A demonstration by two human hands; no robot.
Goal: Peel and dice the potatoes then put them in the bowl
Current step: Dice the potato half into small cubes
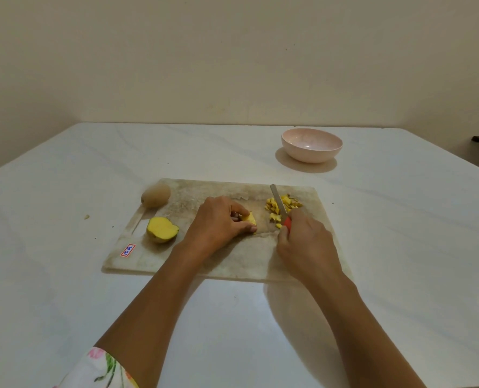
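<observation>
Left hand [218,219] pins a potato piece [251,219] on the cutting board [232,261]; right hand [302,239] grips the knife [279,204], sweeping dice [281,207] aside; bowl [312,145] waits beyond.

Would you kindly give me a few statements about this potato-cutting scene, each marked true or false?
1. The bowl holds diced potato. False: it is empty, and the diced pieces lie on the cutting board.
2. The right hand grips a knife with a red handle. True.
3. The left hand is empty. False: it holds a potato piece on the board.
4. An unpeeled whole potato sits at the board's far left corner. True.
5. A half potato lies cut face up near the board's left edge. True.
</observation>
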